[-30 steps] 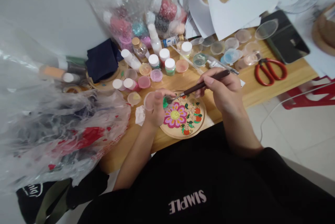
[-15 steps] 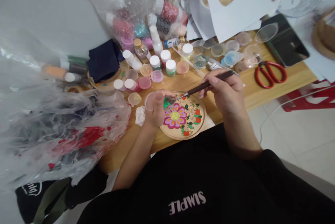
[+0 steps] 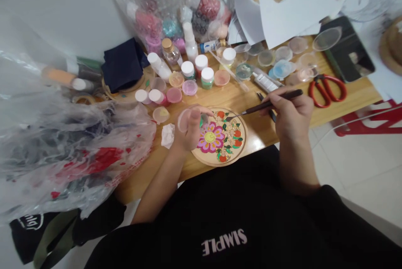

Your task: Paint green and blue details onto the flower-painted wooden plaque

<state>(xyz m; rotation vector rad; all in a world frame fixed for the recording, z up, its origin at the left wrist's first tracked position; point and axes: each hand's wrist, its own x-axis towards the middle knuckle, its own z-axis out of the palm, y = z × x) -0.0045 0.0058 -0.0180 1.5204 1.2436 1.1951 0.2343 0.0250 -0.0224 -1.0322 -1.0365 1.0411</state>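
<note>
At the far left, a crumpled clear plastic bag (image 3: 72,147) with red marks spills over the table (image 3: 138,179), with a black bag (image 3: 28,235) below it. Next, dark blue cloth (image 3: 122,65) is piled on a round wooden piece, and 2 white-lidded pots (image 3: 149,96) sit near its right side. A crumpled white tissue (image 3: 167,135) lies just beside the left hand (image 3: 187,135).

The left hand is curled closed around a small clear cup (image 3: 204,121) with green in it; the cup's clear lid (image 3: 183,120) stands out on the left of the thumb. Behind this hand are 3 white-capped jars (image 3: 207,78) and several small open cups.

The round board (image 3: 201,159) lies flat on the table in front of the person, between the 2 hands and partly behind the left one. It bears 1 large pink flower (image 3: 210,137), orange shapes and green leaves. Over its upper right part is the tip of a dark-handled tool (image 3: 259,107); whether it touches the board, I cannot tell. The right hand (image 3: 287,109) pinches that handle, fingers closed on it.

Behind the right hand lies a white tube (image 3: 265,81). Farther right are red-handled scissors (image 3: 326,91), then a black phone (image 3: 350,53).
</note>
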